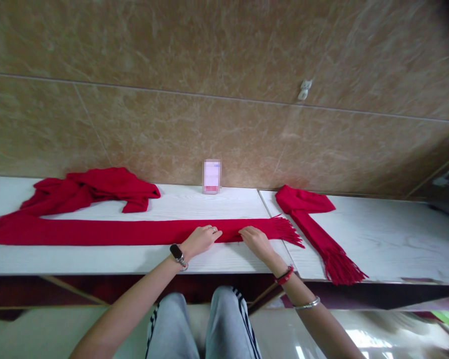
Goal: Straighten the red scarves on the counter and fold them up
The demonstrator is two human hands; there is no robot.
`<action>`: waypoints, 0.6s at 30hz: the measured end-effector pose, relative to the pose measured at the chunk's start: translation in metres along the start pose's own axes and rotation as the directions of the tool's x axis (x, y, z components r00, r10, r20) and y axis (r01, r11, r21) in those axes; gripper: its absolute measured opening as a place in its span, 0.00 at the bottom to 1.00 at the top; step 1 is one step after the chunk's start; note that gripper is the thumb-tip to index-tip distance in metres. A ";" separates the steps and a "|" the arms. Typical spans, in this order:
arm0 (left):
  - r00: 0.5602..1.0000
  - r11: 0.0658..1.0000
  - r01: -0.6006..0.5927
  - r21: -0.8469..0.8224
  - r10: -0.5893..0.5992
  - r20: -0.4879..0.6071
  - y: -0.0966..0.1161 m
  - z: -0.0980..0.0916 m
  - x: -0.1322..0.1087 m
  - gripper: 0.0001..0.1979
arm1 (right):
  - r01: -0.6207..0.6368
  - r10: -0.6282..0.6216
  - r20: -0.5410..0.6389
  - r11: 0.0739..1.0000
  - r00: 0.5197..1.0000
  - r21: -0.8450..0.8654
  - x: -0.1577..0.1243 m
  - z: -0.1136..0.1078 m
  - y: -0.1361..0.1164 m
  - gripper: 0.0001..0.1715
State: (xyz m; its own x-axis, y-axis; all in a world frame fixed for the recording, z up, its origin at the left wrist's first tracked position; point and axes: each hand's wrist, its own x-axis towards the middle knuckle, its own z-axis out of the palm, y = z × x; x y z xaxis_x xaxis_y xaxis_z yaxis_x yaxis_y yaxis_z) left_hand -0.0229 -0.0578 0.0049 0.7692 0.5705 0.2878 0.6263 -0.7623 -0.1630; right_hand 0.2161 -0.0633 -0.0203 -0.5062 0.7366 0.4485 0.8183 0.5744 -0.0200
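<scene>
A long red scarf (115,232) lies flat in a narrow strip along the white table, its fringed end pointing right. My left hand (202,239) rests on the strip right of its middle, fingers bent together on the cloth near the front edge. Close to the fringe, my right hand (256,242) has its fingers closed at the scarf's near edge, thumb tucked under and partly hidden. A short gap of red cloth shows between the two hands. At the far left the strip runs into a bunched heap of red cloth (97,187).
A folded red scarf (310,219) lies to the right, its fringe hanging over the front edge of the white table (396,229). A phone (211,176) leans against the brown tiled wall (172,129). A small white hook (305,89) is fixed to the wall.
</scene>
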 end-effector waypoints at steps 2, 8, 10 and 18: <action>0.999 1.000 0.007 -0.008 -0.007 0.044 0.000 -0.005 0.003 0.15 | -0.014 0.015 -0.021 0.999 1.000 0.030 0.000 0.002 0.001 0.11; 0.998 0.999 0.045 0.011 -0.046 0.041 0.001 -0.013 0.000 0.08 | -0.006 0.016 -0.075 0.991 0.997 0.131 -0.008 0.006 0.004 0.11; 0.999 0.999 0.026 0.019 -0.027 0.027 0.003 -0.011 -0.003 0.07 | 0.015 -0.001 -0.093 0.987 0.996 0.158 -0.011 0.006 0.005 0.11; 1.000 0.999 -0.023 -0.025 0.022 -0.013 0.006 0.006 -0.012 0.07 | 0.076 -0.063 -0.092 0.986 0.994 0.146 -0.016 0.003 0.006 0.13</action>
State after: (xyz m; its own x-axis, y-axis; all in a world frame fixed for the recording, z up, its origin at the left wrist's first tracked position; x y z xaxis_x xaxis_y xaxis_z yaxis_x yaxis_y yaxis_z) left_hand -0.0272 -0.0674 -0.0051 0.7814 0.5493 0.2963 0.6054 -0.7823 -0.1463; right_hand 0.2279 -0.0705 -0.0302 -0.5291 0.6632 0.5293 0.7293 0.6743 -0.1160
